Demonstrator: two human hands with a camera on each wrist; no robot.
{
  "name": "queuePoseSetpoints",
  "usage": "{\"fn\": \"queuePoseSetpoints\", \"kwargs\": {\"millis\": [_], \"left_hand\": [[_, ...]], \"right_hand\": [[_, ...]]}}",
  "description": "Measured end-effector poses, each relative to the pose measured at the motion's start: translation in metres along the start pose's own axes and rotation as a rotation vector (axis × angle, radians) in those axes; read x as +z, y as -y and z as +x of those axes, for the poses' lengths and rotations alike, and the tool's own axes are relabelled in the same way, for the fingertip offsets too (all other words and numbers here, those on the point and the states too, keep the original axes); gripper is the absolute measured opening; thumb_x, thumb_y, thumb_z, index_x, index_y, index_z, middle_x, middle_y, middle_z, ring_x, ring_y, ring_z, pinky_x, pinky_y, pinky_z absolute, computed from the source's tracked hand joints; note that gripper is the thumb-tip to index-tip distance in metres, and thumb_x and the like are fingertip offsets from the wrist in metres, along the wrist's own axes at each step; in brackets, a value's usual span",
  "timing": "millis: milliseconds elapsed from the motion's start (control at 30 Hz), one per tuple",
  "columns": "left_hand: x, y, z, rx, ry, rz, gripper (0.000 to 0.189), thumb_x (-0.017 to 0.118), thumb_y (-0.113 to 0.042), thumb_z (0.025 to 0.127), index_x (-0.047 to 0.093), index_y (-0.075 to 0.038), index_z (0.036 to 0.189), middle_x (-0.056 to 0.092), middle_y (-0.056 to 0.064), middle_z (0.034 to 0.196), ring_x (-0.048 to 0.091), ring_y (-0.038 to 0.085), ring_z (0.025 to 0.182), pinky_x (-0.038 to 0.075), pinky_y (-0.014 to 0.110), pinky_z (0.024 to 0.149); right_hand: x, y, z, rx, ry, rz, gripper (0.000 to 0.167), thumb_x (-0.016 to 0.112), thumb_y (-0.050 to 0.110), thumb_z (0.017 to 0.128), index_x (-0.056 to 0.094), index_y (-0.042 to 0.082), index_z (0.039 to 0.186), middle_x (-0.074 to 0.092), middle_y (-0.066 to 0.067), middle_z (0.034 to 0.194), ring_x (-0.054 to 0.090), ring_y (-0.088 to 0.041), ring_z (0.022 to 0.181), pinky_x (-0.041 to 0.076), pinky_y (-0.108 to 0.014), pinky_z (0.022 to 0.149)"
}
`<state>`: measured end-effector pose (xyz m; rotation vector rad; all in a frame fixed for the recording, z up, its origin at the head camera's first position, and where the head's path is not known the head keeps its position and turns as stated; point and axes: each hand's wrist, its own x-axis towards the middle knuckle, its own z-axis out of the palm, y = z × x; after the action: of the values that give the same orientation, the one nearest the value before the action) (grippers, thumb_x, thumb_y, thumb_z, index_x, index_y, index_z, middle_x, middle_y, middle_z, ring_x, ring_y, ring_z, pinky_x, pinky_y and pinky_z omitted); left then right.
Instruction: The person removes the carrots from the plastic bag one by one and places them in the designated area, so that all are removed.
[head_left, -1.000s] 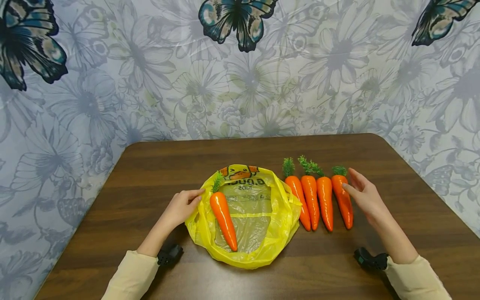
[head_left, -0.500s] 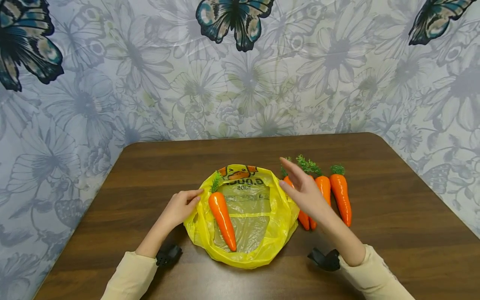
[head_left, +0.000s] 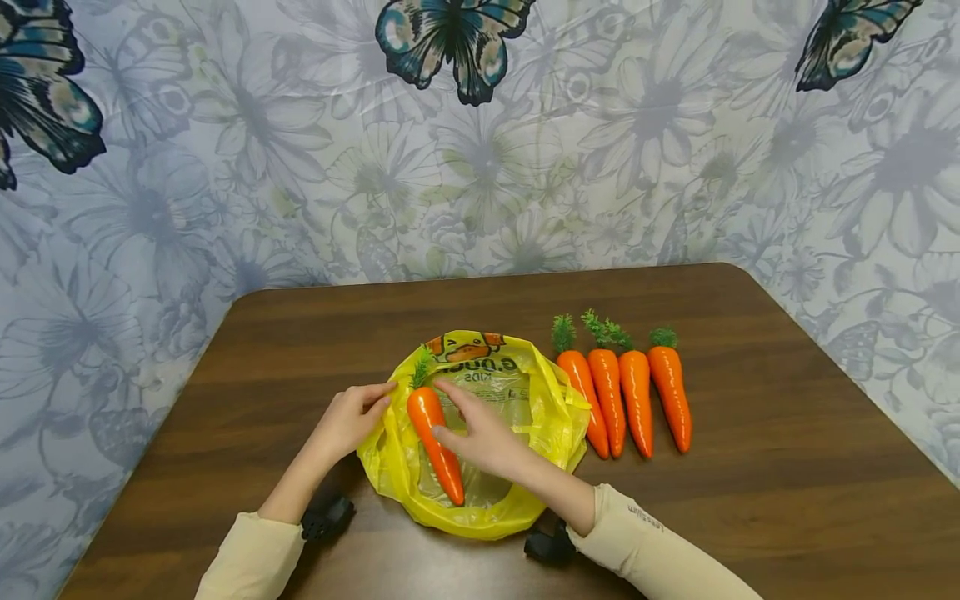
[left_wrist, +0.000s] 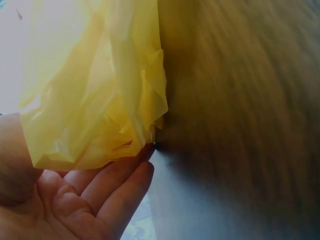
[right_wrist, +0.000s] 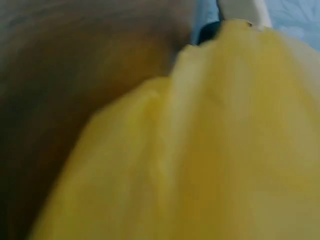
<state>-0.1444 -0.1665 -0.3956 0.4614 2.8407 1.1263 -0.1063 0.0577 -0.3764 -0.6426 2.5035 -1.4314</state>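
Observation:
A yellow plastic bag (head_left: pixel 480 518) lies on the table, its rim folded round and its mouth facing up. One orange carrot (head_left: pixel 435 446) with a green top lies slanted over the left part of the mouth. My left hand (head_left: pixel 348 421) pinches the bag's left rim between thumb and fingers; the left wrist view shows yellow film (left_wrist: pixel 95 90) between them. Over the mouth, my right hand (head_left: pixel 483 433) reaches in from the right. Its thumb tip is right at the carrot's side, and the index finger points towards the green top. In the right wrist view, blurred yellow film (right_wrist: pixel 200 150) hides this hand.
Several more carrots (head_left: pixel 636 404) lie in a row right of the bag, green tops towards the wall. The rightmost carrot (head_left: pixel 671 398) sits slightly apart. Behind the brown wooden table (head_left: pixel 787 467) stands a wall (head_left: pixel 600 183) with flowers and butterflies.
My right hand has moved left, from the rightmost carrot across the row to the carrot in the bag. The left hand stays at the bag's rim. The head view has shifted slightly.

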Motion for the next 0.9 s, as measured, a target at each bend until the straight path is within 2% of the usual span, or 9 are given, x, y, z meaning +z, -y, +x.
{"fn": "queuePoseSetpoints", "kwargs": {"millis": [233,400,533,667,900], "left_hand": [[0.0,-0.002,0.0,-0.012,0.008,-0.006,0.032,0.054,-0.004,0.095,0.057,0.006,0.124,0.057,0.024,0.12,0.057,0.035,0.106,0.05,0.044,0.083],[-0.002,-0.004,-0.002,-0.017,0.015,-0.014,0.032,0.053,-0.004,0.095,0.056,0.007,0.125,0.057,0.024,0.12,0.058,0.034,0.105,0.051,0.043,0.082],[-0.003,-0.006,-0.002,-0.015,0.014,-0.01,0.032,0.053,-0.003,0.095,0.056,0.007,0.125,0.057,0.024,0.12,0.057,0.034,0.106,0.051,0.043,0.082],[-0.004,-0.006,-0.002,-0.013,0.011,-0.007,0.031,0.053,-0.003,0.095,0.057,0.007,0.124,0.057,0.024,0.12,0.056,0.035,0.107,0.05,0.044,0.083],[-0.004,-0.006,-0.002,-0.021,0.013,-0.007,0.032,0.053,-0.004,0.095,0.056,0.006,0.125,0.056,0.024,0.121,0.055,0.035,0.109,0.048,0.045,0.085]], "right_hand": [[0.017,-0.003,0.008,0.062,0.07,-0.08,0.074,0.062,0.028,0.091,0.022,0.005,0.148,0.015,-0.015,0.153,0.022,-0.031,0.135,0.032,-0.05,0.101],[0.02,-0.004,0.012,0.076,0.077,-0.104,0.08,0.065,0.025,0.089,0.018,0.004,0.149,0.011,-0.015,0.153,0.02,-0.032,0.136,0.03,-0.051,0.102],[0.02,-0.006,0.015,0.074,0.082,-0.118,0.085,0.068,0.022,0.087,0.015,0.001,0.149,0.011,-0.018,0.153,0.018,-0.033,0.136,0.028,-0.051,0.103],[0.021,-0.009,0.017,0.07,0.066,-0.121,0.089,0.072,0.019,0.084,0.014,0.001,0.149,0.013,-0.019,0.152,0.022,-0.033,0.135,0.03,-0.05,0.102],[0.022,-0.011,0.018,0.084,0.045,-0.108,0.085,0.071,0.016,0.083,0.018,0.004,0.149,0.02,-0.017,0.151,0.026,-0.032,0.134,0.031,-0.048,0.102]]}}
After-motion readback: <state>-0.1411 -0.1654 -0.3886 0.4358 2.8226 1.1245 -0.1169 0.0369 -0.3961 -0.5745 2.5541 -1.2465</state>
